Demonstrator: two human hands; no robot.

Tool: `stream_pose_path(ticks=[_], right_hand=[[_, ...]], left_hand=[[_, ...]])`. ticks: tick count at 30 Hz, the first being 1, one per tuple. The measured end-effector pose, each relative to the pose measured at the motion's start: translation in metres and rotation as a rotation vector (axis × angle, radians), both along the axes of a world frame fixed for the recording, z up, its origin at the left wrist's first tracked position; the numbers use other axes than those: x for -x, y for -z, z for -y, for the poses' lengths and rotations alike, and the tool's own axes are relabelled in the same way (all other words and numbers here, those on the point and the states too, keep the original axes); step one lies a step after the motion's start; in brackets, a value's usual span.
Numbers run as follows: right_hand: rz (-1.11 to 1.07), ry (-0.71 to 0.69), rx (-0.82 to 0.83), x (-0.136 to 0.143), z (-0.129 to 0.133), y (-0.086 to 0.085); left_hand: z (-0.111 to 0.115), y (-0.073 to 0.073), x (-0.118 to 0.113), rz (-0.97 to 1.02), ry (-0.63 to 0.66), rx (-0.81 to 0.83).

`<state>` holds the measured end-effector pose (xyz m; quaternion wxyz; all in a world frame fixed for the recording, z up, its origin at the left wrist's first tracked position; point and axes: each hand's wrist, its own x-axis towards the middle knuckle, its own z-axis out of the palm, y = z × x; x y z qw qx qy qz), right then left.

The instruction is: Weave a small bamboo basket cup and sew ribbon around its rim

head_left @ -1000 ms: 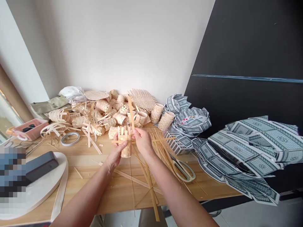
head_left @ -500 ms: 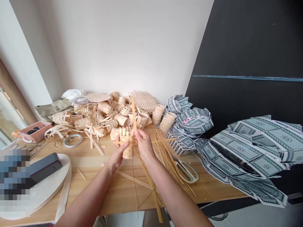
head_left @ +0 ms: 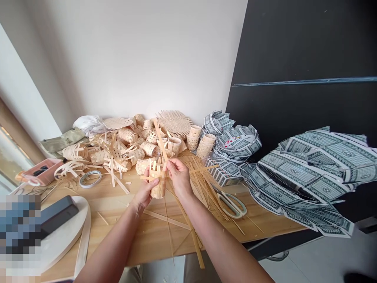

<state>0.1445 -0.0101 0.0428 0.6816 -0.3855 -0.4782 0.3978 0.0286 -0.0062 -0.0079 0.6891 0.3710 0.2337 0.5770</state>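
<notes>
The cup [head_left: 158, 185] is held over the middle of the table [head_left: 114, 212], its long axis close to upright, its stakes pointing up and its base down. The left hand [head_left: 145, 191] grips it from the left, thumb pressed on the near face; its other fingers are mostly hidden behind the weave. The right hand [head_left: 179, 177] has thumb and forefinger pinching the low end of a strip [head_left: 160, 137] at the cup's right rim. The strip's long axis runs upward, with its top leaning left. A thin crosspiece [head_left: 145, 178] sticks out left of the cup, nearly level.

On the wooden surface, loose strips [head_left: 203, 188] spread right of the cup, with scissors [head_left: 223, 195] beside them. At the far side lies a heap of woven cups [head_left: 128, 135] with a fringed mat [head_left: 175, 122] behind. Tape [head_left: 89, 186] and a pink tray [head_left: 50, 176] lie to the left; a dark case [head_left: 59, 214] rests on a pale roll [head_left: 73, 236] at the near left. Folded-card pieces [head_left: 309, 181] fill the right. Beyond are a white wall [head_left: 147, 51] and, on the right, a black panel [head_left: 306, 43]; pale floor [head_left: 306, 261] shows below the table's near edge.
</notes>
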Motion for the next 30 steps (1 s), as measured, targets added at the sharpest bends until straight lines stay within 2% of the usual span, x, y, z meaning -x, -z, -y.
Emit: stream_pose_path(ticks=[8,23,30], right_hand=[[0.009,0.008,0.008,0.000,-0.003,0.006],[0.245,0.044,-0.066,-0.015,0.007,0.021],[0.356,0.077,-0.151,-0.018,0.007,0.020]], left_hand=[[0.000,-0.002,0.002,0.005,0.017,0.015],[0.001,-0.004,0.003,-0.013,0.154,0.095],[-0.001,-0.003,0.006,-0.056,0.201,0.152]])
